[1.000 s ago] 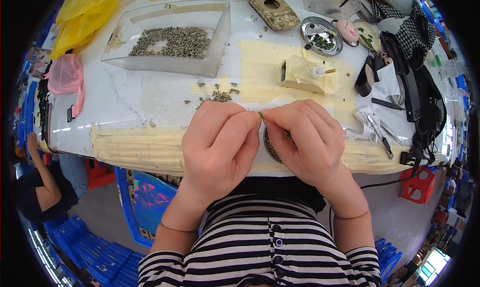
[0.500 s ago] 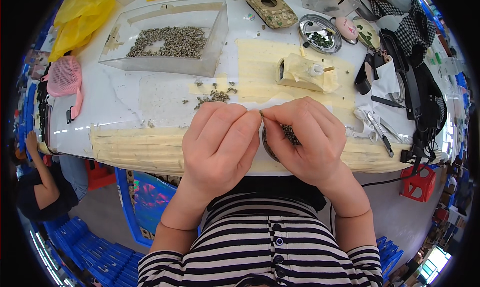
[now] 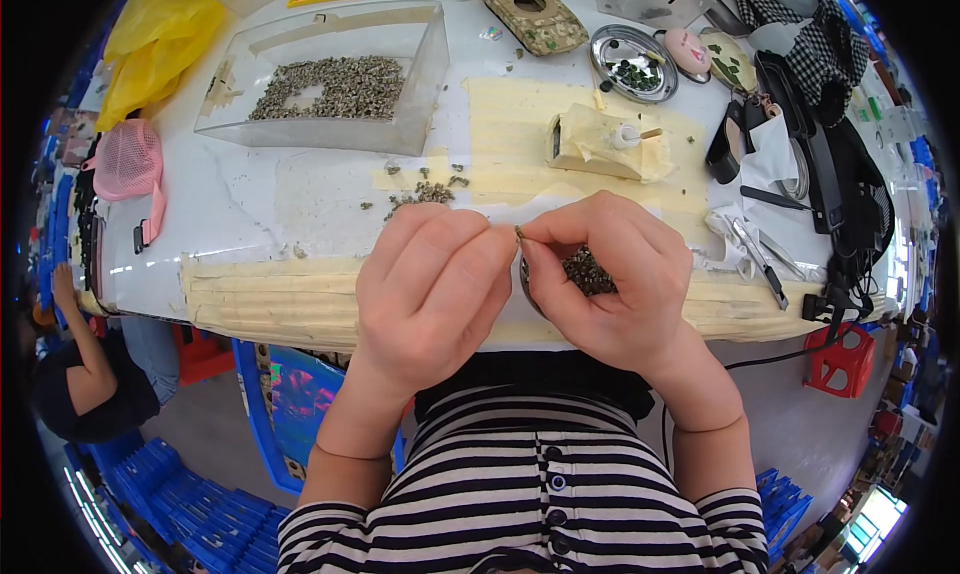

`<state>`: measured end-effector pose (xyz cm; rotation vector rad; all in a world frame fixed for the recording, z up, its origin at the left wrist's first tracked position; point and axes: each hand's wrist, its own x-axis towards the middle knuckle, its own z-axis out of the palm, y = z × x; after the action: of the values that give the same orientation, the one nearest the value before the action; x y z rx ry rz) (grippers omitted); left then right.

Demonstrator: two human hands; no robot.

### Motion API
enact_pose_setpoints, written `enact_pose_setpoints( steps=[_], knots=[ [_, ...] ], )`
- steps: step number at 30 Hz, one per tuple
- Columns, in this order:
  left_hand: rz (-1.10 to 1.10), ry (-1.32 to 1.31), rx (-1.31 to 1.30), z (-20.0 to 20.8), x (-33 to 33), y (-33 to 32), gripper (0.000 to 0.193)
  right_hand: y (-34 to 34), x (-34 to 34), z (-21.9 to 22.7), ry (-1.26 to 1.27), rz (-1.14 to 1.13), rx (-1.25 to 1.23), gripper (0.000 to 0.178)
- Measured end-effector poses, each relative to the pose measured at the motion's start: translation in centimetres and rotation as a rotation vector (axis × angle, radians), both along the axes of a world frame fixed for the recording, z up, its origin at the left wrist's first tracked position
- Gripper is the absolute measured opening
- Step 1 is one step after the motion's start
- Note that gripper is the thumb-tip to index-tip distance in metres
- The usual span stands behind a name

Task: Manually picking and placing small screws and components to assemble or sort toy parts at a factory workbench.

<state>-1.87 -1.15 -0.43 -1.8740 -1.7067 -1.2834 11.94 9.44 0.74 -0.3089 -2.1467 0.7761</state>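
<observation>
My left hand (image 3: pixel 432 289) and my right hand (image 3: pixel 605 274) meet fingertip to fingertip above the near table edge, pinching one tiny dark metal part (image 3: pixel 518 233) between them. Under my right hand sits a small round dish of the same small parts (image 3: pixel 585 272), mostly hidden by the fingers. A loose scatter of such parts (image 3: pixel 425 192) lies on the white table just beyond my left hand. Further back stands a clear plastic tray (image 3: pixel 420 84) with a heap of parts in it.
Tan tape strips (image 3: pixel 250 299) cover the near table edge. A taped block with a small bottle (image 3: pixel 605 142), a round metal dish (image 3: pixel 632 64), tweezers (image 3: pixel 755 259) and black cables (image 3: pixel 840 184) lie to the right. A yellow bag (image 3: pixel 160 44) and pink mesh (image 3: pixel 125 164) are left. Another person (image 3: pixel 80 374) sits lower left.
My right hand's fingers have lifted a little, uncovering the dish of small parts beneath. Both hands otherwise stay together at the same spot.
</observation>
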Motion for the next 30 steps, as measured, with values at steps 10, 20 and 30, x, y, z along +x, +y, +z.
enact_pose_setpoints(
  steps=[10,20,30],
  knots=[
    [-0.076,-0.614,-0.135,0.5,0.9,-0.5,0.01,0.3,-0.3,-0.6,0.058,0.011,0.283,0.025],
    [-0.179,-0.902,-0.191,0.3,1.2,-0.6,0.008,0.1,-0.1,-0.3,0.04,0.008,0.247,0.023],
    [-0.006,-0.089,0.03,-0.1,0.4,-0.1,0.031,0.2,-0.4,-0.4,0.052,-0.025,0.203,0.02]
  ],
)
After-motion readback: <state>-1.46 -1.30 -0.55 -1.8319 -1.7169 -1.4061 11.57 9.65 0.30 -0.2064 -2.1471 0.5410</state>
